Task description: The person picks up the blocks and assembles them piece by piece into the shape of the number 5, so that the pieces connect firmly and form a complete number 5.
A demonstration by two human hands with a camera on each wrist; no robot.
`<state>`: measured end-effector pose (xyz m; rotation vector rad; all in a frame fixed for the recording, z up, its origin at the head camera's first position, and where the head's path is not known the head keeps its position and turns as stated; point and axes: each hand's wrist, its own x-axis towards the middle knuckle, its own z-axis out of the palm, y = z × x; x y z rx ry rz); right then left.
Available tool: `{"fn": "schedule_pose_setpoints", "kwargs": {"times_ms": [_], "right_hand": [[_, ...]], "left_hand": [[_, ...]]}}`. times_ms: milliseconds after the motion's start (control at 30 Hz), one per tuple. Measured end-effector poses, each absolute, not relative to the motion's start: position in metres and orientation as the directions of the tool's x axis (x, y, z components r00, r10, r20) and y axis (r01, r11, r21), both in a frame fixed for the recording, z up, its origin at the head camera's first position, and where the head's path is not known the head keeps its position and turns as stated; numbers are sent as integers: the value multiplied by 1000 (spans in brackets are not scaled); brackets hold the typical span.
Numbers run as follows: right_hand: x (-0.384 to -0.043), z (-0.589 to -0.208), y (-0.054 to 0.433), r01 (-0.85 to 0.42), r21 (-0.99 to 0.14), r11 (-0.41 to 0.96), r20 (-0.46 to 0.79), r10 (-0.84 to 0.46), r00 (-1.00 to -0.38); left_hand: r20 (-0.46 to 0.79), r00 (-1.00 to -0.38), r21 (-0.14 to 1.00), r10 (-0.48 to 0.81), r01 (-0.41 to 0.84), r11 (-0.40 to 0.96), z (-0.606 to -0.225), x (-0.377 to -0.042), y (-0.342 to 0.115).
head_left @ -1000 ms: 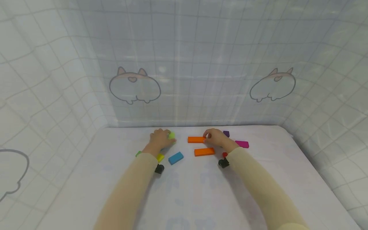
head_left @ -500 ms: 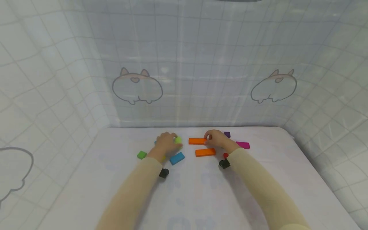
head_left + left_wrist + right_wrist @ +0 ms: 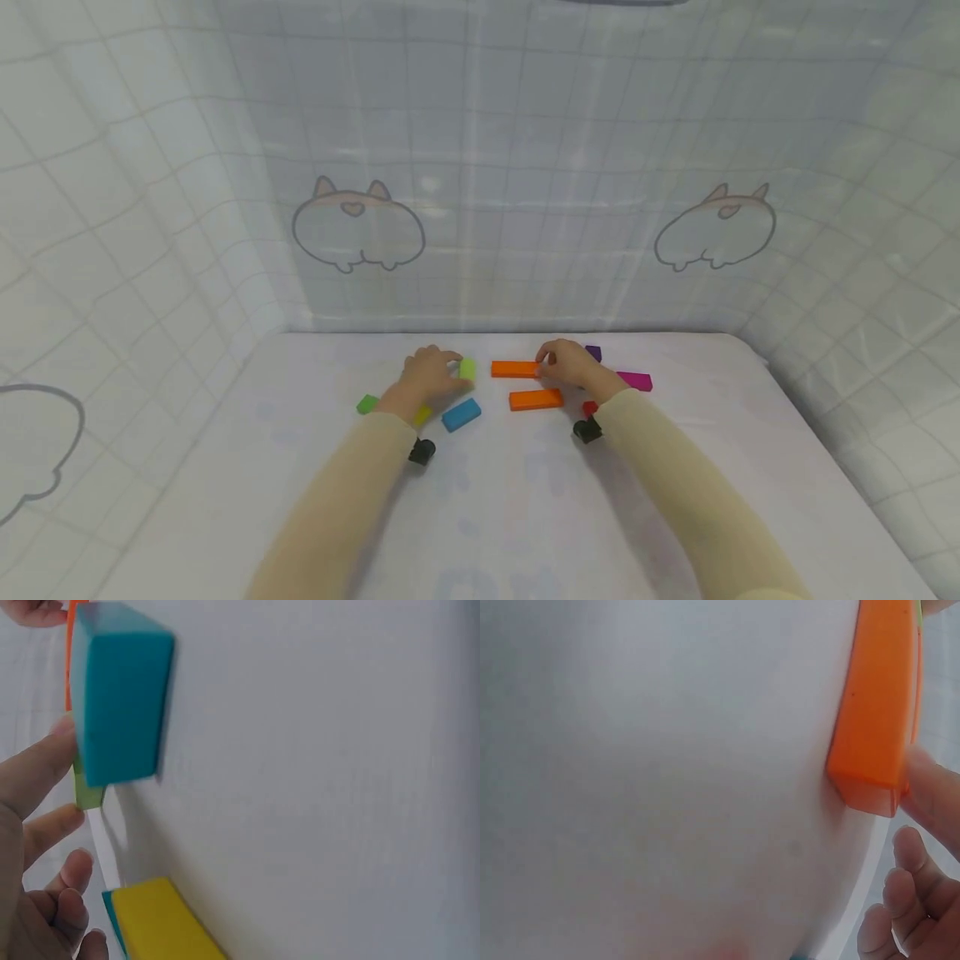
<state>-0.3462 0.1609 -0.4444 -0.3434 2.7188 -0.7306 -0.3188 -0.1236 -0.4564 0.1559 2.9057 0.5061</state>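
My left hand [image 3: 427, 375] pinches a small light green block [image 3: 467, 369] between thumb and index finger, its other fingers loosely bent. To its right, my right hand [image 3: 570, 364] holds the right end of the far orange block [image 3: 514, 369] with its fingertips; the remaining fingers [image 3: 901, 892] are curled below. A second orange block [image 3: 536, 400] lies parallel and closer to me, covering much of the far one in the right wrist view. A blue block [image 3: 461, 414] sits in front of the left hand. Under that wrist, a yellow block [image 3: 423, 415] is partly covered.
A green block [image 3: 367, 404] lies left of the left wrist. Around the right wrist are a purple block [image 3: 593, 353], a magenta block [image 3: 634, 381] and a red block [image 3: 590, 409]. A grid-patterned curtain [image 3: 525, 250] hangs behind the white table [image 3: 495, 517].
The left hand has brought the light green block rightward, closer to the far orange block. The right hand has stayed at that orange block's end. The head view has shifted slightly.
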Motion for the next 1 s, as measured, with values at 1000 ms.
{"fn": "schedule_pose_setpoints", "kwargs": {"times_ms": [1000], "right_hand": [[-359, -452, 160, -171, -545, 821, -170, -308, -936]], "left_hand": [[-173, -982, 418, 78, -1, 908, -459, -316, -96]]}}
